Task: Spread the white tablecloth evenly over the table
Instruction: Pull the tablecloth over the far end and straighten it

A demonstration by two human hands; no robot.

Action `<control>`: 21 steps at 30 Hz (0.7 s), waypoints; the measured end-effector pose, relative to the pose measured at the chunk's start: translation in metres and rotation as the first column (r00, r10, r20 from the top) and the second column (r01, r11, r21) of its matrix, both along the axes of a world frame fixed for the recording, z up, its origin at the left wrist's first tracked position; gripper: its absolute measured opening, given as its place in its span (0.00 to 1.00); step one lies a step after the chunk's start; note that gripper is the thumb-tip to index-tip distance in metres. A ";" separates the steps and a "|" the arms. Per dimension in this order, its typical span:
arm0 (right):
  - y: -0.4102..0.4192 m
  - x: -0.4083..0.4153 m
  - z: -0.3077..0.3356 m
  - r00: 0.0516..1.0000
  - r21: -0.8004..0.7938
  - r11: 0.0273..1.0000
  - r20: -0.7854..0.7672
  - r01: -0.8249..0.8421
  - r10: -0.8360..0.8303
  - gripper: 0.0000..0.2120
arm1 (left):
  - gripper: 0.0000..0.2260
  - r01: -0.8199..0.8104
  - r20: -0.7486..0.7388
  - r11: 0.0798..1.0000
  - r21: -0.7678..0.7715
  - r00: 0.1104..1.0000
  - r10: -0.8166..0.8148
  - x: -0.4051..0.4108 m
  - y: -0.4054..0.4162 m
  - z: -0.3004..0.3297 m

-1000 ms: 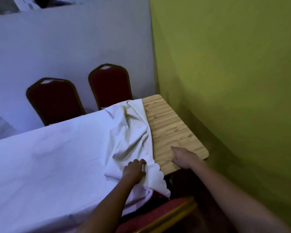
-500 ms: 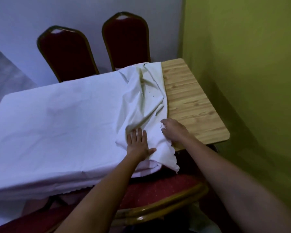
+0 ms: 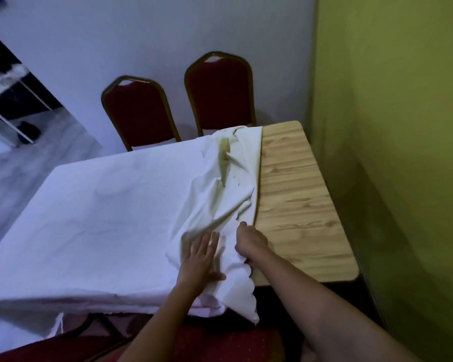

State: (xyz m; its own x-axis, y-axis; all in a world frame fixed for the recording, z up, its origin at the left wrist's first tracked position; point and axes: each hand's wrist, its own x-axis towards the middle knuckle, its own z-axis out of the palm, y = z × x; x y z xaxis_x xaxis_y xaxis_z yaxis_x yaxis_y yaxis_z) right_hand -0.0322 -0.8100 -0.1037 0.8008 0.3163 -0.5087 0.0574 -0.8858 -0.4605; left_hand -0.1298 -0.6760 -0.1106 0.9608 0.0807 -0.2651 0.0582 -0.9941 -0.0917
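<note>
I am pressing my left hand [image 3: 200, 257] flat on the cloth [image 3: 110, 218], fingers straight and spread, palm down near the table's [image 3: 301, 205] front edge. The cloth is lying right under those fingers, bunched into folds just beyond the fingertips. My right hand [image 3: 251, 241] is sitting just beside the left one, at the cloth's right hem, fingers curled down into the fabric; they seem to be gripping the hem, though the fingertips themselves are hidden under the knuckles. The hem is running from this hand toward the table's far edge, and the rumpled band of folds is lying along it.

The cloth is covering the left and middle of the table, smooth there, and hanging over the front edge and the left end. Its scalloped corner is drooping off the front edge below my right wrist. The right end of the table is showing bare wood, from the hem to the rounded right corners.

I am counting one cloth, one table and two hands, both on the cloth. Two red chairs [image 3: 139, 111] [image 3: 220, 92] are standing behind the far edge, backs upright, side by side. A third red seat [image 3: 194, 343] is lying below the front edge, under my forearms. A green wall [image 3: 392, 113] is running close beside the table's right end.
</note>
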 end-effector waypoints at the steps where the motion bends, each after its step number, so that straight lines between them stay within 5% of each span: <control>1: -0.004 0.003 0.000 1.000 0.011 1.000 -0.005 -0.020 0.020 0.20 | 0.61 -0.010 0.022 1.000 0.007 1.000 0.010 0.000 -0.002 0.002; 5: -0.003 0.002 -0.004 0.995 -0.007 0.996 -0.012 -0.094 0.094 0.30 | 0.62 -0.126 -0.013 0.992 -0.024 0.992 0.126 0.000 -0.006 -0.009; 9: 0.001 0.000 -0.011 0.971 -0.105 0.972 0.097 -0.210 0.220 0.15 | 0.56 -0.143 0.016 0.990 0.006 0.990 0.142 0.002 -0.007 -0.005; 14: -0.025 0.018 0.001 0.977 -0.053 0.976 0.005 -0.213 0.213 0.03 | 0.48 -0.188 0.118 0.982 0.015 0.976 0.185 0.026 0.000 0.007; 21: -0.116 0.063 0.047 0.957 0.026 0.991 -0.256 -0.134 0.136 0.16 | 0.31 -0.336 0.165 0.909 -0.245 0.910 0.381 0.072 -0.015 0.026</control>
